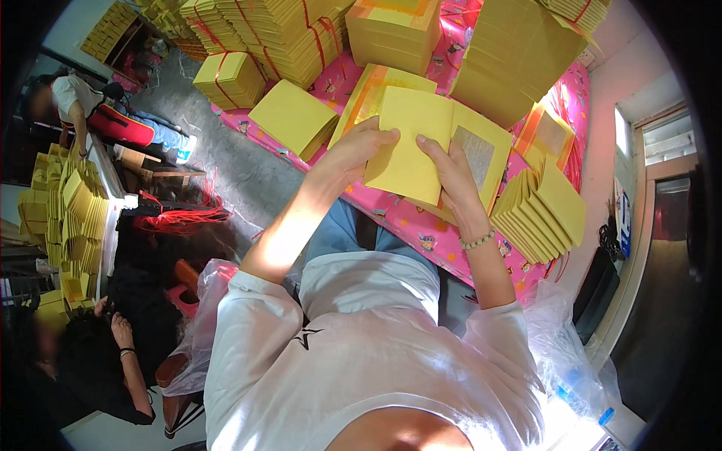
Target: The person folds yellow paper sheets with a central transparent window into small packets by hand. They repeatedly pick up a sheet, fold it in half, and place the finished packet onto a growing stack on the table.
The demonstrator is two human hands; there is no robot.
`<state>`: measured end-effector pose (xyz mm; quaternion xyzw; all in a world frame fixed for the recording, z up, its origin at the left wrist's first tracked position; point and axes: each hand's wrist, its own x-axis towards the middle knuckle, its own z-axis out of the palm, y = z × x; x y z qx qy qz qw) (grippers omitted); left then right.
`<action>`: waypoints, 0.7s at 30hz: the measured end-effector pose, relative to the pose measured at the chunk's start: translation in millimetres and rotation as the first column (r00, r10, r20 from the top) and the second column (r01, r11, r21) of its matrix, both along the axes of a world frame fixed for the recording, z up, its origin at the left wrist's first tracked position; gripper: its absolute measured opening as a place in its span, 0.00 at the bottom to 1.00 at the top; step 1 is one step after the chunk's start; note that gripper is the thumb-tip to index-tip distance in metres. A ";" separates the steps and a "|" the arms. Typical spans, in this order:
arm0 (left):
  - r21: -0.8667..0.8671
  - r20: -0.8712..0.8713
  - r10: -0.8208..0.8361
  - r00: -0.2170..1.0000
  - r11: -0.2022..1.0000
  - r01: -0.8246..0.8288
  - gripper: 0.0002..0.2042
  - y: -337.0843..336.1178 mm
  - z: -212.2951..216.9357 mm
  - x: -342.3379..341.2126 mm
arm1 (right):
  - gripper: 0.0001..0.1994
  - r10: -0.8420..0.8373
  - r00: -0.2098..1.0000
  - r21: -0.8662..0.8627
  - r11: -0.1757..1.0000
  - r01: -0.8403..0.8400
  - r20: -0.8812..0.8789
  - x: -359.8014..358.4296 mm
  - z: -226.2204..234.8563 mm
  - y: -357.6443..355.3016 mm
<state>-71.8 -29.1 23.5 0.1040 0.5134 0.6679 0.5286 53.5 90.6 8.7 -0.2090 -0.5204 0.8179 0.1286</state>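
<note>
A folded yellow joss paper sheet (410,143) is held up in front of me over the table. My left hand (359,150) pinches its left edge, thumb on top and fingers underneath. My right hand (455,174) is closed on its right side, thumb on the upper face, fingers partly hidden behind. Under and to the right of it shows yellow paper with a silver foil square (475,154). Just behind lies a yellow stack with an orange printed border (368,89). To the right, a fanned row of folded yellow papers (538,214) leans near my right wrist.
A pink patterned cloth (421,229) covers the table. Tall yellow bundles (278,37) tied with red string stand at the far left, and a big yellow block (519,60) at the far right. Plastic bags flank me. Two other people work on the left beside yellow stacks (79,203).
</note>
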 end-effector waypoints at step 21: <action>0.415 -0.515 0.354 0.780 0.900 -0.135 0.16 -2.5 -6.0 44.3 | 0.19 -0.144 0.979 0.281 0.942 0.181 -0.147 17.7 9.5 -12.2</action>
